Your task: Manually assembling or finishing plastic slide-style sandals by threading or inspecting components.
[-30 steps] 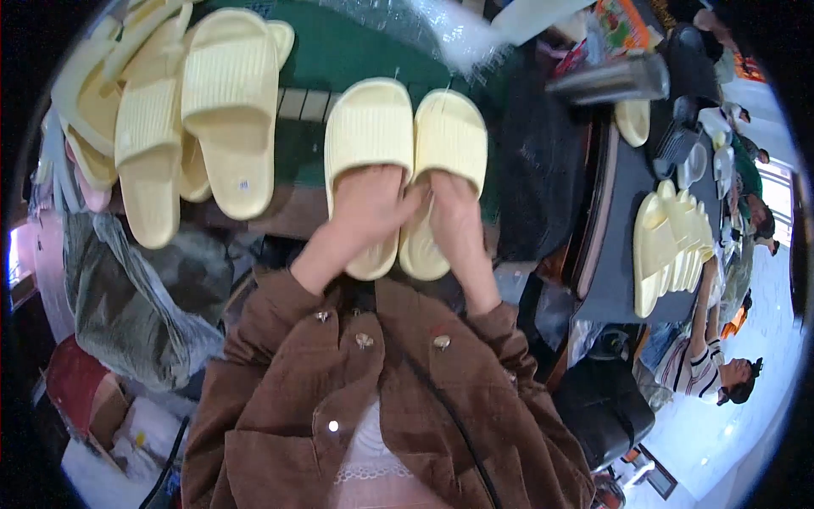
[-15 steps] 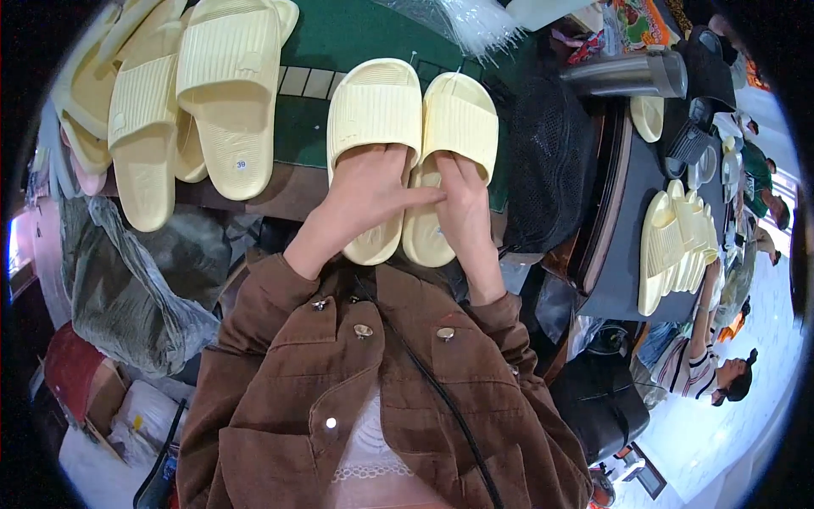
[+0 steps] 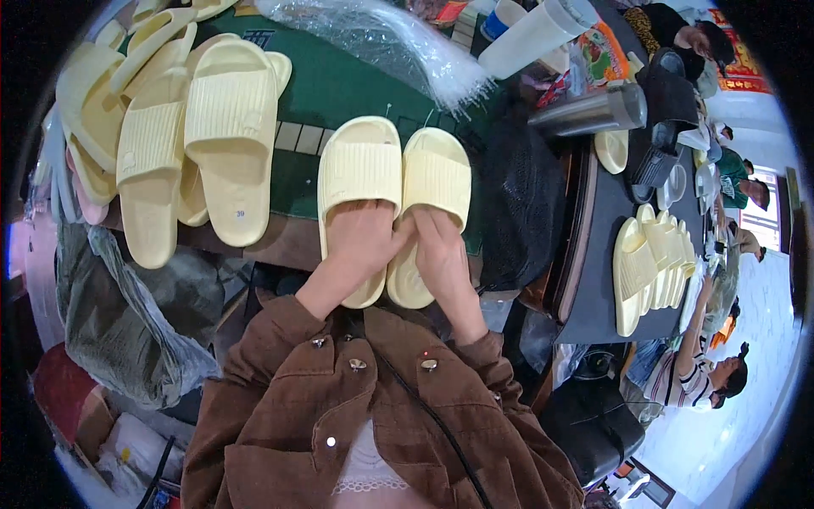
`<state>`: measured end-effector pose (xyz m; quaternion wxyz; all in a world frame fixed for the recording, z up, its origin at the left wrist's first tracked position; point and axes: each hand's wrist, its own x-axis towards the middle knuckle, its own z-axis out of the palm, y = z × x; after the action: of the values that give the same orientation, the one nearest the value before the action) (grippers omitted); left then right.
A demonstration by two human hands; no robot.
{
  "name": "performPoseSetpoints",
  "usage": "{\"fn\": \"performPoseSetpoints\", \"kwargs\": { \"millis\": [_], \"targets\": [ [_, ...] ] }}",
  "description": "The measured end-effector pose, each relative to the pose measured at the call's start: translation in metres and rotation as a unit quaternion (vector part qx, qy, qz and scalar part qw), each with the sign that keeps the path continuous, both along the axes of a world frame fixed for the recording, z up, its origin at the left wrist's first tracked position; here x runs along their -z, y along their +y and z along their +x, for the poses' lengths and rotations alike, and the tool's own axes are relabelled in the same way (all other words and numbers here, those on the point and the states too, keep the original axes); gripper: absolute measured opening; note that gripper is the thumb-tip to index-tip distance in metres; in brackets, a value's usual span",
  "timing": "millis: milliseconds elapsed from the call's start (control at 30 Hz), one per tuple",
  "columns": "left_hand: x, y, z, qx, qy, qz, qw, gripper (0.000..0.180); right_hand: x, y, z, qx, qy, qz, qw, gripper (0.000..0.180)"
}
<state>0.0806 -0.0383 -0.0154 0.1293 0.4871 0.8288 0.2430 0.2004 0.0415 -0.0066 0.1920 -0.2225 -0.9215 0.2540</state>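
A pair of pale yellow slide slippers sits side by side in front of me, toes away, heels overhanging the table's near edge. My left hand [image 3: 358,248] has its fingers pushed under the ribbed strap of the left slipper [image 3: 361,174]. Into the right slipper [image 3: 437,180] go the fingers of my right hand [image 3: 438,254], likewise under the strap. The straps hide most of the fingertips. Between the slippers, my left thumb reaches across toward my right hand. A thin clear strand stands up at each toe.
More yellow slippers [image 3: 227,161] are heaped at the left on the green table mat [image 3: 314,89]. Clear plastic strands [image 3: 381,42], a steel flask [image 3: 589,110] and a black mesh bag [image 3: 519,195] lie beyond and right. Several slippers [image 3: 649,263] stand on the grey side table, near a person in stripes [image 3: 682,373].
The whole view has shifted, so the table and slippers appear lower. My left thumb has drawn in closer to the right hand. Both hands remain inside the slippers.
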Motion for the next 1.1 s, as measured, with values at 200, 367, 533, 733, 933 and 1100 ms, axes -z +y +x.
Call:
{"fn": "performPoseSetpoints", "kwargs": {
  "millis": [200, 367, 533, 733, 933, 1100],
  "targets": [
    [-0.009, -0.003, -0.003, 0.015, -0.066, -0.087, 0.994, 0.045, -0.046, 0.004, 0.008, 0.007, 0.069, -0.029, 0.997, 0.029],
    [-0.017, -0.001, -0.003, 0.015, -0.082, -0.085, 0.993, 0.044, -0.064, 0.059, -0.043, 0.074, 0.132, -0.035, 0.988, 0.023],
    [-0.007, -0.001, 0.001, 0.002, -0.033, 0.009, 0.999, 0.043, -0.034, 0.096, -0.082, 0.051, 0.012, -0.050, 0.997, 0.022],
    [-0.021, -0.001, -0.006, 0.025, -0.106, -0.103, 0.989, 0.044, -0.021, 0.096, -0.103, 0.055, 0.015, -0.170, 0.984, 0.024],
    [-0.010, -0.001, -0.003, 0.004, -0.046, 0.007, 0.999, 0.049, -0.010, 0.094, -0.124, 0.046, 0.009, -0.252, 0.967, 0.024],
    [-0.015, -0.001, -0.004, 0.013, -0.096, -0.077, 0.992, 0.045, -0.019, 0.090, -0.120, 0.041, -0.004, -0.207, 0.978, 0.017]
  ]
}}
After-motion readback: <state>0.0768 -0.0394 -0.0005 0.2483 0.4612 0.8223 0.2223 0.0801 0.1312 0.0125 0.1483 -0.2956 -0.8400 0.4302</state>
